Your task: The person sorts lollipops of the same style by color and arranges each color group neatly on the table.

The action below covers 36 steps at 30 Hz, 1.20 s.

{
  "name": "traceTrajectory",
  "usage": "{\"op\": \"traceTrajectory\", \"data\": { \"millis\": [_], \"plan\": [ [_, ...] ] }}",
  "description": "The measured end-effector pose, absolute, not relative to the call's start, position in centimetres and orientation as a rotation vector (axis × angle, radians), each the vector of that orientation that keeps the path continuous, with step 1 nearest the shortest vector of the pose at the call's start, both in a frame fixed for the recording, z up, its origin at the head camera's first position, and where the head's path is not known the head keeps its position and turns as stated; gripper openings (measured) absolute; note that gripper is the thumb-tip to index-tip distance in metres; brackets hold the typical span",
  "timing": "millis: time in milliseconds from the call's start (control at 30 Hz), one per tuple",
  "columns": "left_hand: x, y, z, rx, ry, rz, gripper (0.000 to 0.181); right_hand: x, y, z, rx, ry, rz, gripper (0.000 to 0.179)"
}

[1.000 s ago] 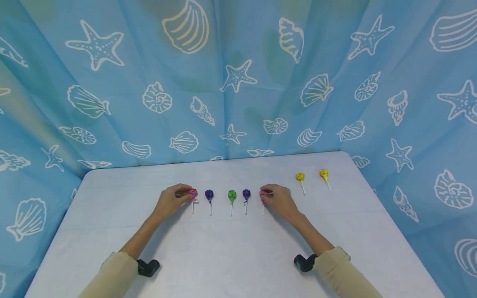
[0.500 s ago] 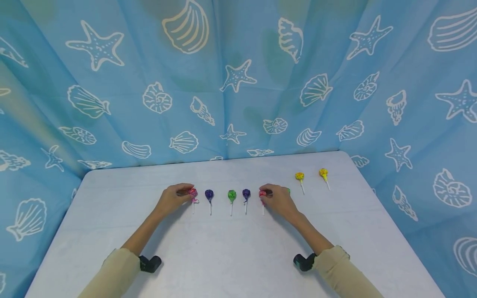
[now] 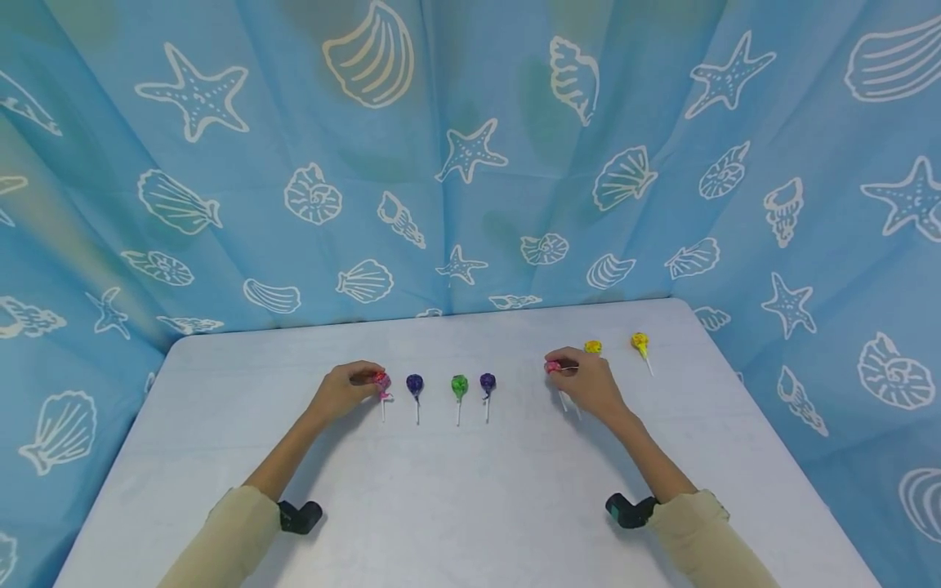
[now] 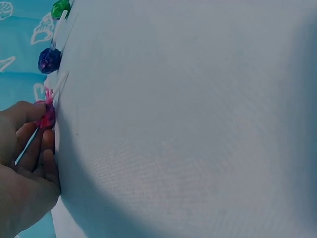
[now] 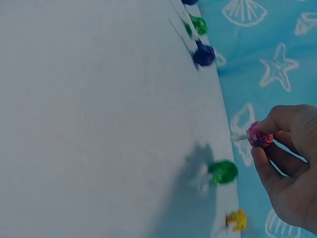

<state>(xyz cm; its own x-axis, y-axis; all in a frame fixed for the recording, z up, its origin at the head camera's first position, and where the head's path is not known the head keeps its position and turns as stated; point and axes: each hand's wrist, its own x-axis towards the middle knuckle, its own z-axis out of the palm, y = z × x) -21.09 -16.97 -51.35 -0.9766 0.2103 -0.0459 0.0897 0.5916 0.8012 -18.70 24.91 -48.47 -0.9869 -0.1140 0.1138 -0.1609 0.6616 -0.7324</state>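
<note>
At the left end of a row of lollipops, my left hand pinches a pink lollipop between thumb and fingers, its stick toward me. Beside it lie a purple lollipop, a green lollipop and another purple lollipop. My right hand pinches a second pink lollipop by its head, held above the table. Another green lollipop lies beneath that hand in the right wrist view; its head is hidden by the hand in the head view.
Two yellow lollipops lie at the back right: one shows fully, the other is partly covered by my right hand. The white table ends at a blue curtain with shell and starfish prints.
My right hand has lifted the second pink lollipop from the row's right end and carried it rightward, toward the yellow ones. The left hand has stayed on its lollipop.
</note>
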Motion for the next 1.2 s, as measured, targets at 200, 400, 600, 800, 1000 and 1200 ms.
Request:
{"op": "traceTrajectory", "data": {
  "millis": [200,400,600,800,1000,1200],
  "plan": [
    [-20.9,-16.7,-51.1,0.197,2.653,1.36,0.029,-18.0,29.3,-48.2,0.142,-2.839,1.205,0.027],
    [-20.9,-16.6,-51.0,0.169,2.643,1.355,0.03,-16.9,34.2,-48.4,0.002,-2.873,1.144,0.028],
    [-21.0,-16.7,-51.1,0.16,2.646,1.343,0.029,-15.8,38.5,-49.4,-0.076,-2.913,1.128,0.03],
    [-21.1,-16.8,-50.9,0.154,2.613,1.375,0.027,-15.1,41.2,-50.3,-0.065,-2.963,1.172,0.032],
    [-21.1,-16.9,-51.1,0.147,2.605,1.368,0.027,-15.0,41.6,-50.6,-0.078,-2.972,1.197,0.032],
    [-21.2,-16.8,-51.2,0.128,2.605,1.367,0.028,-15.3,41.5,-51.0,-0.086,-2.999,1.176,0.032]
  ]
}}
